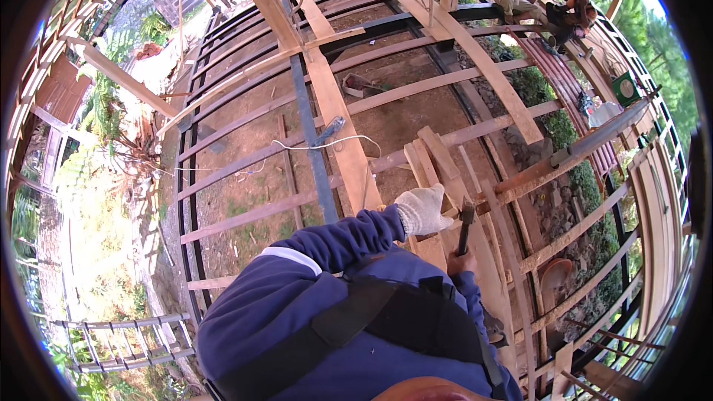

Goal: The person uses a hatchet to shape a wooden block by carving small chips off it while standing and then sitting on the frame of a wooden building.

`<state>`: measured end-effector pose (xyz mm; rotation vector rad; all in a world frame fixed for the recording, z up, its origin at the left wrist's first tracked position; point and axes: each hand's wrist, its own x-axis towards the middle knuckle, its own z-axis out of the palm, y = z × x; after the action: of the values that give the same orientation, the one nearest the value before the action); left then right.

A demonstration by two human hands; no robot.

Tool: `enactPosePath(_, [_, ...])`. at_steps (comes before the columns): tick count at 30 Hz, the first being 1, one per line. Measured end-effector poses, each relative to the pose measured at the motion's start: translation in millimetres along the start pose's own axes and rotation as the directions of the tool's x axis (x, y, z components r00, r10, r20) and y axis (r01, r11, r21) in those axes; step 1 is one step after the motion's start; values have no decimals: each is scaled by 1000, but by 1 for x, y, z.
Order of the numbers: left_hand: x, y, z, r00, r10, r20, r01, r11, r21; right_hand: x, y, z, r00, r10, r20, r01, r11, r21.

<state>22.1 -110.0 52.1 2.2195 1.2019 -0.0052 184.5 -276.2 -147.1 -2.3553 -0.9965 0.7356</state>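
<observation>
1. Two hands work close together above a timber frame: the left hand, in a white knit glove, lies with its fingers curled over a narrow plank, seemingly to keep it from shifting on the beams beneath.
2. Just beside it, the bare right hand has its fingers wrapped tight round the handle of a hammer; the dark head points up and away from the body, raised over the plank near the gloved hand.
3. That plank rests slantwise across the wooden battens and dark steel beams of an open floor frame, with bare earth showing far below through the gaps.
4. Both blue sleeves reach forward from the lower edge, a black strap crossing the chest.
5. A white cord trails over a wider board to the left.
6. No container sits within reach; a green box stands well apart at the right edge, its contents too small to tell.
7. At the far end, other people sit on the frame.
</observation>
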Motion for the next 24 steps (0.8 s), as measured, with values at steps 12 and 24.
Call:
enactPosePath(12, [10, -6, 25, 999, -44, -13, 45, 999, 27, -12, 6, -19, 993, 66, 93, -74, 993, 87])
enactPosePath(24, [0, -19, 30, 997, -29, -67, 28, 1000, -12, 3, 25, -7, 955, 135, 265, -248, 855, 455])
